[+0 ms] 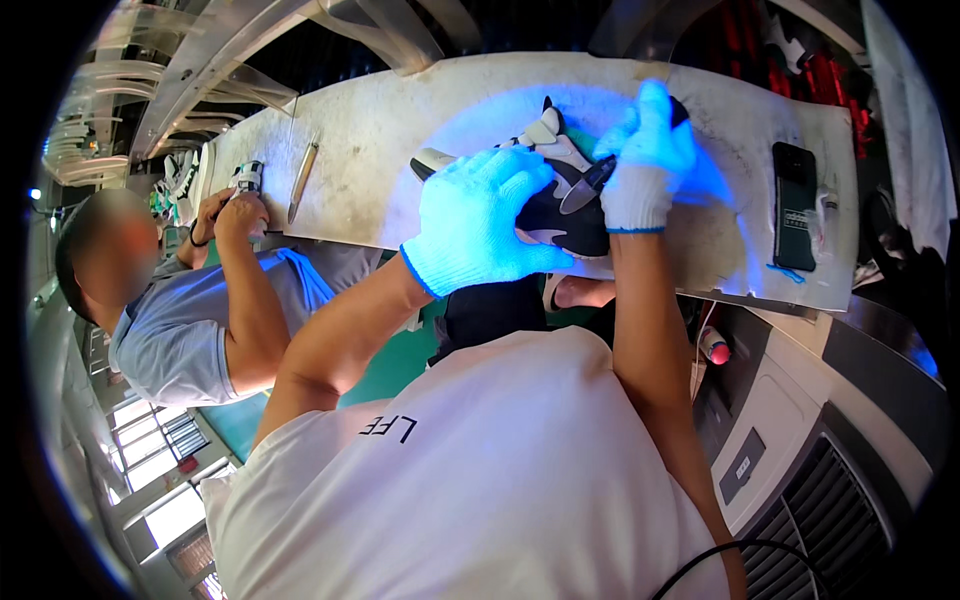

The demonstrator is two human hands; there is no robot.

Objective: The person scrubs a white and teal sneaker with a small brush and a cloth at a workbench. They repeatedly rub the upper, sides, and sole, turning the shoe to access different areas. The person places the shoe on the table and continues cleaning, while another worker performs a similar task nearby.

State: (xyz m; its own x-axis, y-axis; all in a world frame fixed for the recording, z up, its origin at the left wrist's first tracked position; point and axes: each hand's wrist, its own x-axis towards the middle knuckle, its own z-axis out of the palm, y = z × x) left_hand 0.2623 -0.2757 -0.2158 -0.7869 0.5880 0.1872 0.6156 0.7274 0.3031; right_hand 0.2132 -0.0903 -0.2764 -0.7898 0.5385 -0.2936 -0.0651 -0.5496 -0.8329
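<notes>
A black, white and teal sneaker lies on the worktable under blue light. My left hand, in a white knitted glove that glows blue, grips the sneaker from its left side, thumb and fingers spread around it. My right hand, gloved the same way, is closed around a hand tool with a flat, rounded metal blade. The tool's blade lies over the sneaker's upper, seemingly touching it. A dark end shows past the fingers, while the rest of the handle is hidden in the glove.
The pale worktable carries a slim pointed tool left of the blue light. On the right lie a dark phone and a clear plastic item. To my left a co-worker handles another shoe, near more shoes.
</notes>
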